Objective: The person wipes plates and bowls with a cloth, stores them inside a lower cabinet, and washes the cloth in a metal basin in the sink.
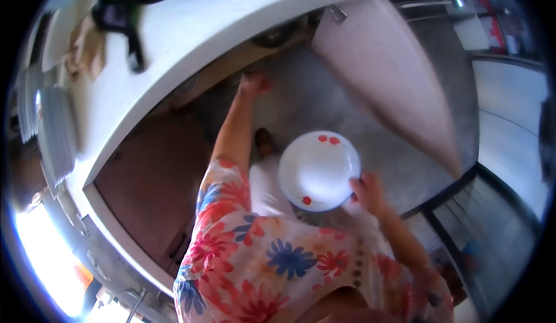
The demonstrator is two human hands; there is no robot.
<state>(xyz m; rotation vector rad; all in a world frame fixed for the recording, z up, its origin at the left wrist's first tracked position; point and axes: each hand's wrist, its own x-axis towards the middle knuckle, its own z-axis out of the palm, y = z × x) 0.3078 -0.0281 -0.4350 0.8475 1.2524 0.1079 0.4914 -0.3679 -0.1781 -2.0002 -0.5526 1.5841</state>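
Note:
My right hand (368, 192) grips the rim of a round white plate (318, 169) with small red flower or fruit prints. The plate is held in front of my body, its face turned up toward the camera. My left hand (255, 84) reaches forward to the opening under the counter, beside its lower edge. Blur hides its fingers, so I cannot make out whether it holds anything. Near it, the inside of the cabinet is dark, with a dim round metal-looking thing (275, 36) at the back.
A pale cabinet door (391, 62) stands open on the right, and a brown panel (156, 169) is at the left. The white counter (191, 24) curves above, bearing a black strapped item (124, 19). Stacked plates (55, 129) stand at far left.

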